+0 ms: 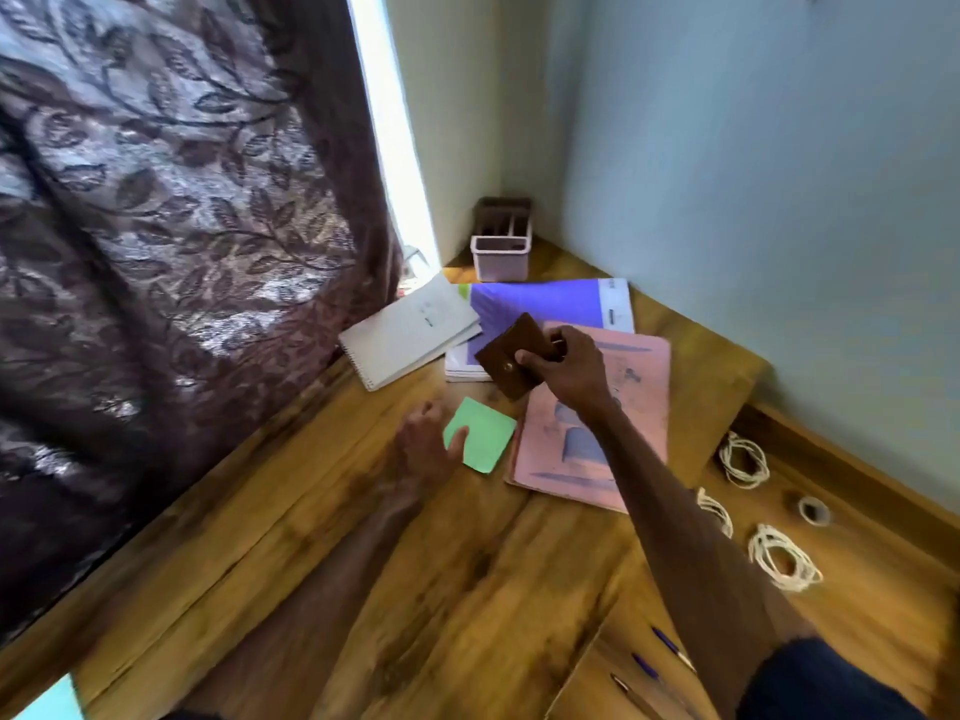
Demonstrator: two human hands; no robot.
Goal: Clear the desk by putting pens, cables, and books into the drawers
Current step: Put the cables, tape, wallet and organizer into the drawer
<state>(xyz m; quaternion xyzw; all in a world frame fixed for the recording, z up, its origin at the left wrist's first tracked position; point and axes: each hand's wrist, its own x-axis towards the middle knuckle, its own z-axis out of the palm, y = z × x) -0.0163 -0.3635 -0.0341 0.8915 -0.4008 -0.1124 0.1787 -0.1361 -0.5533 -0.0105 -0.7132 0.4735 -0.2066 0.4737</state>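
Closest to me was the dark sleeve [831,683] of the right arm, low at the right. Beside it three pens [670,646] lay in the open drawer [883,615], with white coiled cables [784,558] and a small roll of tape [814,510] farther in. The drawer sat below the desk [415,589] top, whose right edge ran diagonally just left of the pens. Bare wood took up the near half of the desk. On the left a patterned curtain [182,252] hung against the desk's edge, and two walls [779,200] closed off the far corner, where a pink organizer [501,246] stood.

The right arm reached straight out across the drawer and the desk edge. The right hand [571,371] was clamped on a brown wallet [511,356], thumb on its near face, holding it tilted above the books. Under it lay a pink book [623,407], a purple book [545,304] and a spiral notebook [410,330], overlapping. The left hand [426,449] was blurred, with its thumb on a green notepad [480,433] touching the pink book; I could not tell whether it gripped the pad.
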